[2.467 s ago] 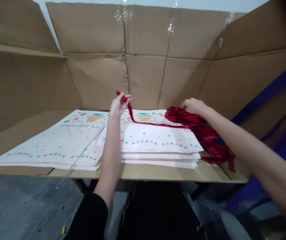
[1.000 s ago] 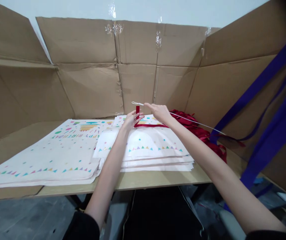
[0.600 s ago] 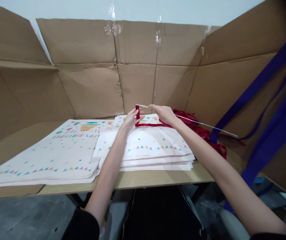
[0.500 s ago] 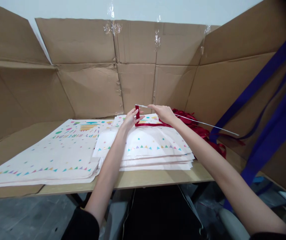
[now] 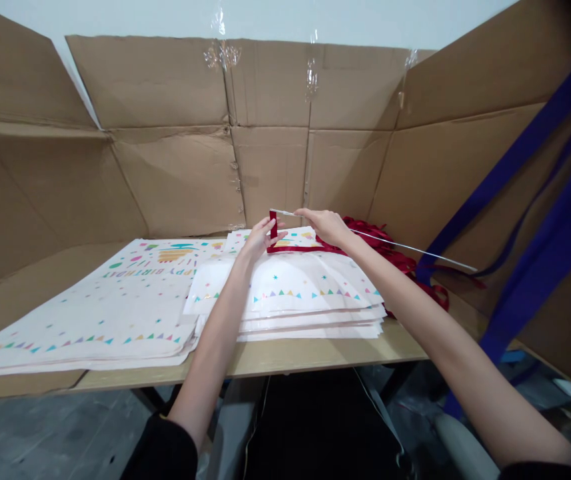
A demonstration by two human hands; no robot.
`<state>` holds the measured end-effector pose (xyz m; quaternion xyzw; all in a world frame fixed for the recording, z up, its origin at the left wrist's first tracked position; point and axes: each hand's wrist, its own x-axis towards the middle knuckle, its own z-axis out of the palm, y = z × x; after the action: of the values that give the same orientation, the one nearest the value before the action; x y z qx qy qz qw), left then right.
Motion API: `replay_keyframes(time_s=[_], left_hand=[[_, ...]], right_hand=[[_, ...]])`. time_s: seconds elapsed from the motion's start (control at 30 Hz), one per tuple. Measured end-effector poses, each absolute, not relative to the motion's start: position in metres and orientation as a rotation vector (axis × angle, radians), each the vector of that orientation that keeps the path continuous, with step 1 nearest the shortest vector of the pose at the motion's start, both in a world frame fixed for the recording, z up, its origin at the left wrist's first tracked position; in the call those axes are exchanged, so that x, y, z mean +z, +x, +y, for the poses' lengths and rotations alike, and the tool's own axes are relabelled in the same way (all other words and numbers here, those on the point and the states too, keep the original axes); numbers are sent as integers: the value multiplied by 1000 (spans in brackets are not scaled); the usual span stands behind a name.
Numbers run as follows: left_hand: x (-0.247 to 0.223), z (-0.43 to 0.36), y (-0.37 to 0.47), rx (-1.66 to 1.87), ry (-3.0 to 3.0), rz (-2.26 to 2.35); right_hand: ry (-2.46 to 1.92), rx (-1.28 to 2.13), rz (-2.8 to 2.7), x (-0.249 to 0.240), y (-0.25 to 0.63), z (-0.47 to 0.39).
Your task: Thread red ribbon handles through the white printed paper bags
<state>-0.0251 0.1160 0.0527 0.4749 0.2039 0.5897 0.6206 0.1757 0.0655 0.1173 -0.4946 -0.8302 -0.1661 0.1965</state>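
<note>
My left hand (image 5: 261, 238) is closed on a red ribbon (image 5: 274, 230), whose upper end stands against the tip of a thin metal rod. In my right hand (image 5: 326, 225) is the thin metal rod (image 5: 415, 249), which slants down to the right behind the wrist. From the left fingers the ribbon runs right, low over a stack of white printed sheets (image 5: 285, 320), toward a heap of red ribbon (image 5: 390, 253). Both hands are above the back of that stack.
A flatter stack of white "Happy Birthday" sheets (image 5: 130, 307) lies at the left. Cardboard walls (image 5: 175, 173) enclose the back and sides of the table (image 5: 285, 360). Blue ribbons (image 5: 540, 267) hang at the right. A dark chair seat (image 5: 310, 427) stands below the front edge.
</note>
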Motion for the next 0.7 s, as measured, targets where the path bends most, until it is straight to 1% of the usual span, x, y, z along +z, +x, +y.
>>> replay_keyframes(time_s=[0.23, 0.4, 0.57, 0.7], left_hand=[[54, 114, -23, 1367, 1112, 476], [54, 115, -23, 1398, 1058, 560], [53, 112, -23, 1405, 1222, 577], [51, 113, -23, 1384, 1413, 594]], right_hand=[[-1418, -376, -2373, 113, 175, 71], [-1434, -264, -2399, 115, 178, 67], [-1279, -61, -2479, 115, 187, 69], [-1187, 12, -2478, 113, 195, 72]])
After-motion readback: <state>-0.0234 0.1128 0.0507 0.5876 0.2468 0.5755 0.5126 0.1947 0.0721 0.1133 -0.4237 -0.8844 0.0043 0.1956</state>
